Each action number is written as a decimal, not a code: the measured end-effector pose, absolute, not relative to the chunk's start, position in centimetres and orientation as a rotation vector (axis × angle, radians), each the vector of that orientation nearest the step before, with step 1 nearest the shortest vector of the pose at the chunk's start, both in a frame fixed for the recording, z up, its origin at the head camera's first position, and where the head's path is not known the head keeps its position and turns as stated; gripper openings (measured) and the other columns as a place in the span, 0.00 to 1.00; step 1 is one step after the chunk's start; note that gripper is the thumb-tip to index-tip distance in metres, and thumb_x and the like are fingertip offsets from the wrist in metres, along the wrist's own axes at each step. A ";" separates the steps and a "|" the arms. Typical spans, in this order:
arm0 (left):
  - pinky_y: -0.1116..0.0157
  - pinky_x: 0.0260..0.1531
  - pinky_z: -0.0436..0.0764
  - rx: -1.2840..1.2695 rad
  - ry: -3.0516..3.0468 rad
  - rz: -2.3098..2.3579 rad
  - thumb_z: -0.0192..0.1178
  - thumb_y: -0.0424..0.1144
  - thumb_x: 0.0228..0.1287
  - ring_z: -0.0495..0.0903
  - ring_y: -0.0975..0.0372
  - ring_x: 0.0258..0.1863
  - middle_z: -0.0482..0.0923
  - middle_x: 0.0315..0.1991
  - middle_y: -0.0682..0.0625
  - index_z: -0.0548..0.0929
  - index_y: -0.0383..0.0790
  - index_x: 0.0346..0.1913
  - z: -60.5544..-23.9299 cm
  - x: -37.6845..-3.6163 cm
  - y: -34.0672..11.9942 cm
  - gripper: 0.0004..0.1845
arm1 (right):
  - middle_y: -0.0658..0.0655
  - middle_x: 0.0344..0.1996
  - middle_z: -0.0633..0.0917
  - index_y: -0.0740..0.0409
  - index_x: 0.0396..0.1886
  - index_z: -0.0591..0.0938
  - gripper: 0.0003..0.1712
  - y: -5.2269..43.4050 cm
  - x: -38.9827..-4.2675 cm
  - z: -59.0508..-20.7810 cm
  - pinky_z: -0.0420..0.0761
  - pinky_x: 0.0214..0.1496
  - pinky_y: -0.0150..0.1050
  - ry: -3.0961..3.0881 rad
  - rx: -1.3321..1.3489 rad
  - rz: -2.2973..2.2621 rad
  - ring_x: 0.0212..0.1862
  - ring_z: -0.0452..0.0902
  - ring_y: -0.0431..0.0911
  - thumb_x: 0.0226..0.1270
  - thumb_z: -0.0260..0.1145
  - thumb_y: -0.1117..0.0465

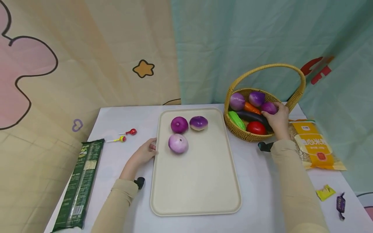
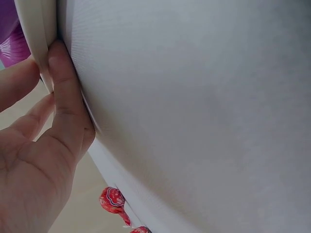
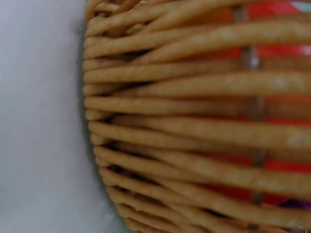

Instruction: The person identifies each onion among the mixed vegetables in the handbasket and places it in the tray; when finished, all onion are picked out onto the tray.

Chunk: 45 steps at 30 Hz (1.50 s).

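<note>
My left hand [image 1: 145, 151] is at the left edge of a beige tray [image 1: 201, 181]; in the left wrist view its fingers and thumb pinch the tray's rim [image 2: 41, 29]. On the tray lie a magenta onion [image 1: 179, 125], a purple-and-white turnip [image 1: 198, 123] and a pale purple round vegetable [image 1: 178, 143]. My right hand [image 1: 279, 120] reaches into a handled wicker basket [image 1: 247, 136] and grips a purple onion [image 1: 269, 107]. Around it are a turnip [image 1: 257, 98], a pale purple round vegetable [image 1: 237, 101], a carrot [image 1: 252, 108], a dark eggplant [image 1: 250, 116], a tomato [image 1: 256, 128] and a green vegetable [image 1: 236, 120]. Basket weave [image 3: 194, 107] fills most of the right wrist view.
Two lollipops [image 1: 132, 131] and a long green packet [image 1: 80, 184] lie left of the tray. Right of the basket is a yellow bag [image 1: 316, 145], partly behind my right arm. A yellow candy [image 1: 325, 193] and a purple candy [image 1: 340, 205] lie near the right edge.
</note>
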State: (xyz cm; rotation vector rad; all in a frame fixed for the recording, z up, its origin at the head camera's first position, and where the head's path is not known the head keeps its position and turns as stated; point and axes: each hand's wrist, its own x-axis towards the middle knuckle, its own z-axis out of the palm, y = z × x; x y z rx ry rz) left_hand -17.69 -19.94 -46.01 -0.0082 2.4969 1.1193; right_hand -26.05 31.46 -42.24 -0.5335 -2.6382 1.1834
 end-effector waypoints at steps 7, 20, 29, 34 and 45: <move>0.62 0.43 0.76 -0.010 2.504 1.106 0.53 0.29 0.67 0.75 0.55 0.41 0.74 0.48 0.38 0.57 0.32 0.74 -45.9 -17.8 -20.0 0.33 | 0.70 0.68 0.64 0.65 0.72 0.63 0.41 31.0 -25.7 -42.2 0.60 0.74 0.54 -2.518 -0.533 1.206 0.69 0.60 0.63 0.64 0.68 0.55; 0.62 0.43 0.76 -0.035 2.489 1.101 0.53 0.30 0.68 0.76 0.55 0.42 0.73 0.49 0.38 0.57 0.33 0.75 -45.7 -17.7 -20.0 0.33 | 0.63 0.63 0.69 0.57 0.68 0.70 0.37 25.2 -20.3 -38.9 0.72 0.67 0.49 -2.471 -0.242 1.307 0.65 0.67 0.54 0.61 0.72 0.51; 0.61 0.44 0.74 -0.003 2.513 1.081 0.52 0.30 0.68 0.74 0.54 0.43 0.74 0.47 0.39 0.57 0.33 0.74 -45.8 -17.9 -20.0 0.33 | 0.63 0.58 0.73 0.60 0.63 0.73 0.34 19.1 -17.4 -39.9 0.78 0.52 0.27 -2.565 0.129 1.478 0.59 0.71 0.53 0.58 0.75 0.58; 0.61 0.44 0.74 -0.007 2.509 1.090 0.52 0.29 0.68 0.74 0.54 0.43 0.73 0.47 0.38 0.57 0.32 0.74 -45.8 -18.0 -20.0 0.33 | 0.63 0.62 0.71 0.59 0.64 0.71 0.36 15.6 -17.4 -42.5 0.76 0.63 0.53 -2.689 0.150 1.665 0.64 0.69 0.59 0.58 0.75 0.55; 0.63 0.43 0.74 -0.041 2.475 1.109 0.52 0.30 0.69 0.74 0.55 0.43 0.73 0.49 0.39 0.56 0.34 0.75 -45.8 -17.8 -20.0 0.33 | 0.60 0.62 0.73 0.55 0.63 0.72 0.37 11.5 -17.8 -46.1 0.74 0.64 0.53 -2.821 0.105 1.732 0.64 0.71 0.57 0.57 0.75 0.48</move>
